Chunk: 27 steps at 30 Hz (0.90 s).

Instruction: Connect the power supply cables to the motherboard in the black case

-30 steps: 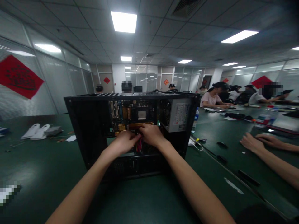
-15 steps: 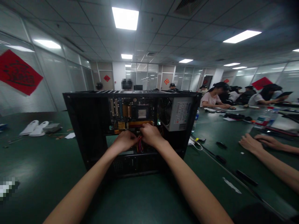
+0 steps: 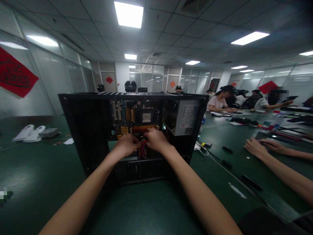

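Note:
A black computer case point(image 3: 83, 130) with an exposed side stands in front of me on the green table. Inside it are a motherboard point(image 3: 137, 112) and, at the upper right, a silver power supply point(image 3: 187, 117) with a fan. Both my hands reach in below the memory slots. My left hand point(image 3: 126, 145) has its fingers curled at the left of a bundle of coloured cables point(image 3: 143, 150). My right hand point(image 3: 156, 140) closes round the top of that bundle, close to the board's lower edge. The fingertips and the cable ends are partly hidden.
Another person's hands point(image 3: 262, 147) rest on the table at my right. Black cables point(image 3: 226, 163) and a dark strip point(image 3: 251, 182) lie nearer. White objects point(image 3: 31, 133) and a grey box point(image 3: 49, 133) sit at the left. More people point(image 3: 221, 99) work at the far right.
The view has shifted slightly, so the case appears a little further left and higher. Both hands stay at the cable bundle, and more of the cables' bend shows between them.

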Motion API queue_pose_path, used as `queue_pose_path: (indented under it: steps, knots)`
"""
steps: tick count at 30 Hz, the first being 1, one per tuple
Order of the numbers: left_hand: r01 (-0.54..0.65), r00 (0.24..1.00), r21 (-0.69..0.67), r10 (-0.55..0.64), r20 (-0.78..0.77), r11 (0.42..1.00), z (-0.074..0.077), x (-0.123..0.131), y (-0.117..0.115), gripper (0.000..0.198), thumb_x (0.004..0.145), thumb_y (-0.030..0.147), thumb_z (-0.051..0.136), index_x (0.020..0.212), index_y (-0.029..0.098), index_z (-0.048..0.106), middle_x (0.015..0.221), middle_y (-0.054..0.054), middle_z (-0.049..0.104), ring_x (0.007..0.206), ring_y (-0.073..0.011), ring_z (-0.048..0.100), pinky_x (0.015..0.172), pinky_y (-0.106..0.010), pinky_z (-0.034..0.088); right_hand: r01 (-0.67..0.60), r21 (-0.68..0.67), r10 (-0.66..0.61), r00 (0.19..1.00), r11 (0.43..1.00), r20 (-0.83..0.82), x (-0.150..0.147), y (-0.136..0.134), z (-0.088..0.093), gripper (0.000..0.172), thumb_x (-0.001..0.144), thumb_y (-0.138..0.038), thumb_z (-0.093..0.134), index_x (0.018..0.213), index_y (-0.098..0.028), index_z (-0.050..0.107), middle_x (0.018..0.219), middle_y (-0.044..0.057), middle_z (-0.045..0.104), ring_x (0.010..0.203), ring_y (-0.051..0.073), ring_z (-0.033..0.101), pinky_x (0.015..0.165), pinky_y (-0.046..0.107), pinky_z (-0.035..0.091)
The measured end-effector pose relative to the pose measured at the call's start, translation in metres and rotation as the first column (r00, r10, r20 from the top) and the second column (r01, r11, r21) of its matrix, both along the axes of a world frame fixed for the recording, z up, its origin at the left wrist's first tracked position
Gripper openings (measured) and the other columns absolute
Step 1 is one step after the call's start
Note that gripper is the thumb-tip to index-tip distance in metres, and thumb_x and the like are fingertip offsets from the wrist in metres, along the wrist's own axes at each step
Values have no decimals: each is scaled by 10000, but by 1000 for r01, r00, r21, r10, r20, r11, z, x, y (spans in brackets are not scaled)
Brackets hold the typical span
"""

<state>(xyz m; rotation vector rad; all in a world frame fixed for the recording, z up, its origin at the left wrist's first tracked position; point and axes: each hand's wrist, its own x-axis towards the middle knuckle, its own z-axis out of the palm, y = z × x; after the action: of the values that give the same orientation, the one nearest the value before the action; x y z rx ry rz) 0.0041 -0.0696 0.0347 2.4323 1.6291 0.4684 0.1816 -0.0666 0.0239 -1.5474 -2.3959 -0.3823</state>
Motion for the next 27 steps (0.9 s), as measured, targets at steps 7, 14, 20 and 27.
queue_pose_path:
  steps: [7, 14, 20, 27]
  knots:
    - [-39, 998, -13, 39, -40, 999, 4, 1, 0, 341, 836, 437, 531, 771, 206, 774, 740, -77, 733, 779, -221, 695, 589, -277, 348, -25, 15, 25, 1000, 1000, 4, 2, 4, -3, 295, 859, -257, 575, 1114, -213, 715, 1129, 103, 627, 1083, 259, 588, 816, 339, 515]
    - [-81, 993, 30, 84, -88, 996, 6, 0, -2, 338, 843, 430, 529, 794, 209, 781, 786, -98, 751, 813, -251, 707, 586, -290, 363, -28, 26, 29, 1000, 999, -9, 3, 3, -3, 284, 862, -258, 584, 1108, -206, 716, 1121, 106, 633, 1081, 258, 587, 802, 328, 507]
    - [-63, 994, 3, 63, -93, 998, 0, 1, 0, 326, 849, 419, 526, 810, 222, 782, 823, -92, 759, 804, -243, 706, 605, -285, 399, -39, 0, 39, 999, 999, 5, 5, 3, -1, 228, 856, -224, 586, 1035, -167, 715, 1124, 107, 645, 1057, 252, 624, 809, 321, 508]
    - [-61, 993, -31, 58, -108, 998, -8, 3, 1, 369, 898, 442, 492, 801, 215, 767, 855, -108, 760, 834, -262, 714, 653, -298, 448, -88, -10, 88, 996, 996, -17, 6, 1, -2, 203, 858, -191, 588, 1035, -142, 676, 1155, 109, 622, 995, 228, 660, 809, 295, 498]
